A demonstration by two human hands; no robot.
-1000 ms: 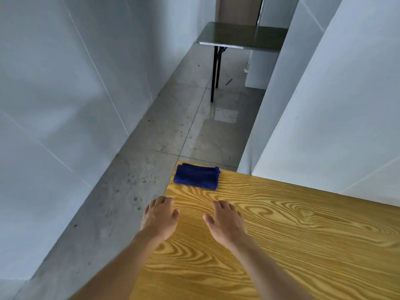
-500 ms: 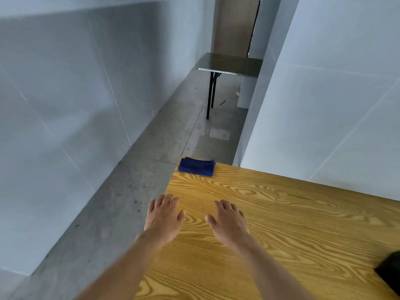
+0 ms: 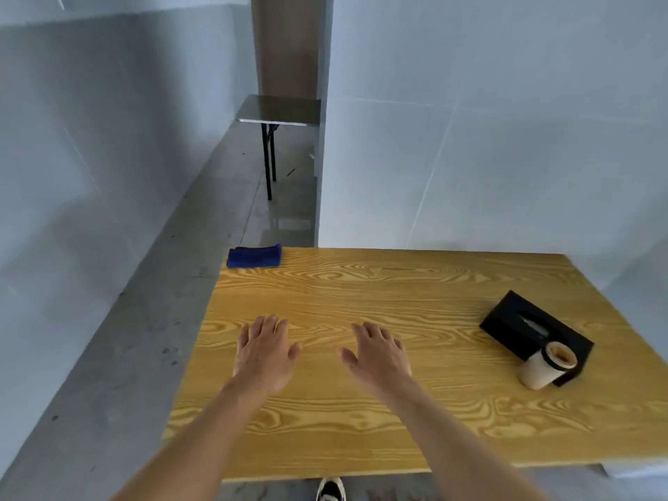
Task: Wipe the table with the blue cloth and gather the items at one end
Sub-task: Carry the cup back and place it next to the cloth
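The table (image 3: 361, 283) has a flat rectangular top of yellow wood with strong wavy grain lines, and it fills the lower middle and right of the frame. The blue cloth (image 3: 255, 255) lies at the far left corner of the table, near the middle of the frame. It is folded into a small flat rectangle, dark blue, with a soft, slightly fuzzy surface, and nothing touches it.

Both hands are over the table in the lower middle of the frame, palms down, well apart from the cloth. The left hand (image 3: 265, 352) is released, fingers straight and a little spread, grasping nothing. The right hand (image 3: 379, 356) is the same, released and grasping nothing. If the palms touch the wood I cannot tell.

At the right of the frame a black box (image 3: 520, 320) of flat rectangular shape lies at an angle on the table. A cream cup (image 3: 544, 370), round and smooth, stands touching its near side, and looks tilted.

In the upper middle of the frame stands a second table (image 3: 278, 110) with a dark top and thin black legs, on a grey floor (image 3: 108, 392).
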